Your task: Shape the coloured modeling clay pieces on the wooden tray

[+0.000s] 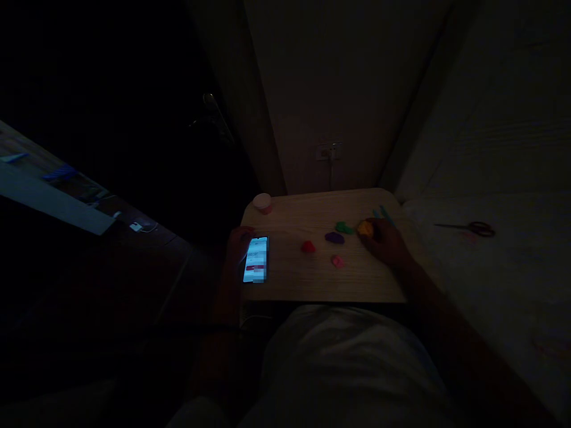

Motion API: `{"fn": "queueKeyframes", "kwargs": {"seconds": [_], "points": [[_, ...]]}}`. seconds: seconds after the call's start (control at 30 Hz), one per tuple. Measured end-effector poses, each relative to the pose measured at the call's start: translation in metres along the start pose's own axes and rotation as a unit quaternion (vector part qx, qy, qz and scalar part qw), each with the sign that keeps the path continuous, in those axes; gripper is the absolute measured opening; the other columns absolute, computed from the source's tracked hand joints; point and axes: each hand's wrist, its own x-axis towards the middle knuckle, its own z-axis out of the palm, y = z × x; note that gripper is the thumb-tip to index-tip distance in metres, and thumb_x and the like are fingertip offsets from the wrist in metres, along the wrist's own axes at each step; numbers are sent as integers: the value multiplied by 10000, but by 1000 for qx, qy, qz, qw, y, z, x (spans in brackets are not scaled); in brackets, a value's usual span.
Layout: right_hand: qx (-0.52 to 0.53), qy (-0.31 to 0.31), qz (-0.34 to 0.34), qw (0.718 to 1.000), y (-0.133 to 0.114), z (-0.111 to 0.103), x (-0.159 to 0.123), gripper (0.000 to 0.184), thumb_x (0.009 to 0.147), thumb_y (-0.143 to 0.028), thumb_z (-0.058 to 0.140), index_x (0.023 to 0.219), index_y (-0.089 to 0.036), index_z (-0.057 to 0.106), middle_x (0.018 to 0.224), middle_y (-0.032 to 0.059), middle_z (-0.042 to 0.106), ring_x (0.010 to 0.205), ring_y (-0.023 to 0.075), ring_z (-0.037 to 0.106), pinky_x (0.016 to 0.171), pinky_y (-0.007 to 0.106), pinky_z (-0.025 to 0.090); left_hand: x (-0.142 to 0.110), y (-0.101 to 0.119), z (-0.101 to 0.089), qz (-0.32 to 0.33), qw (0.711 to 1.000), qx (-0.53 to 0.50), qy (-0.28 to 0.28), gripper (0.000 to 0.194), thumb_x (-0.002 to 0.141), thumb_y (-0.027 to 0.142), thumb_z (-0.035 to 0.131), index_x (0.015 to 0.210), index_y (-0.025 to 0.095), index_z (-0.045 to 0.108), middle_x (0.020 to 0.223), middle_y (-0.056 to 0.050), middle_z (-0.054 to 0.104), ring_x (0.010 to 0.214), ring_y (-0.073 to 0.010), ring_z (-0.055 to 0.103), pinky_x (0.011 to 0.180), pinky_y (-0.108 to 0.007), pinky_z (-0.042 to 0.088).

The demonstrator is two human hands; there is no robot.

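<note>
The scene is very dark. My right hand (386, 241) is closed around an orange-yellow lump of modelling clay (365, 229) at the right side of the small wooden table (285, 285). Left of it lie a green lump (344, 227), a purple lump (334, 238), a red lump (307, 246) and a pink lump (338, 261). At the table's left edge my left hand (239, 241) rests beside a lit phone (256, 260), fingers dimly seen stretched over the tabletop. Shadow hides whether it touches the phone. Thin blue sticks (386, 215) lie just behind my right hand.
A pale cup (263, 203) stands at the table's far left corner. Scissors (477, 228) lie on the pale surface to the right. Behind the table is a wall socket (329, 151) with a plug and cord. A dark door with a handle (214, 110) is at the left.
</note>
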Motion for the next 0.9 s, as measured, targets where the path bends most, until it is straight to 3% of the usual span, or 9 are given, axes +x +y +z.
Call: {"fn": "queueKeyframes", "kwargs": {"seconds": [0.13,0.2,0.33,0.5,0.7,0.9], "points": [[-2,6,-10,1000,3,1,0,477,860,-504,658,1219,-189,639,1134,156,695,995,326,662,894,517,552,-8,6,-7,-13,1000,13,8,183,857,323,566,908,196,687,1036,-72,702,1037,-237,650,1005,-411,497],[-9,1,-14,1000,4,2,0,480,866,-503,652,1232,-192,632,1140,156,693,996,326,661,891,514,552,-22,13,-13,3,997,69,25,231,852,362,609,1002,200,676,1084,-85,667,1061,-256,635,1002,-413,499],[-16,-2,-11,1000,1,1,0,476,878,-504,638,1240,-195,629,1151,152,682,1012,323,658,898,504,550,-66,35,-19,-16,982,177,60,466,806,477,715,1183,221,616,1135,-128,633,1091,-344,610,983,-485,492],[-21,-10,-7,1000,-5,-1,1,480,875,-506,634,1232,-184,635,1134,162,683,1001,328,657,893,505,546,-103,62,-7,-16,978,208,17,791,706,521,808,1381,240,504,1289,-173,579,1233,-420,545,1029,-507,446],[2,-8,-8,1000,-5,0,1,483,866,-495,644,1245,-196,627,1164,157,683,1033,329,656,904,509,551,-95,71,4,-49,975,216,21,803,769,544,743,1440,209,455,1272,-207,549,1200,-433,564,978,-516,461],[12,-1,-11,1000,-2,2,1,458,862,-476,663,1222,-195,626,1126,145,694,1001,314,666,894,496,558,-71,63,2,-19,979,202,34,749,761,568,752,1363,198,506,1237,-195,581,1226,-431,535,1049,-543,416]]}}
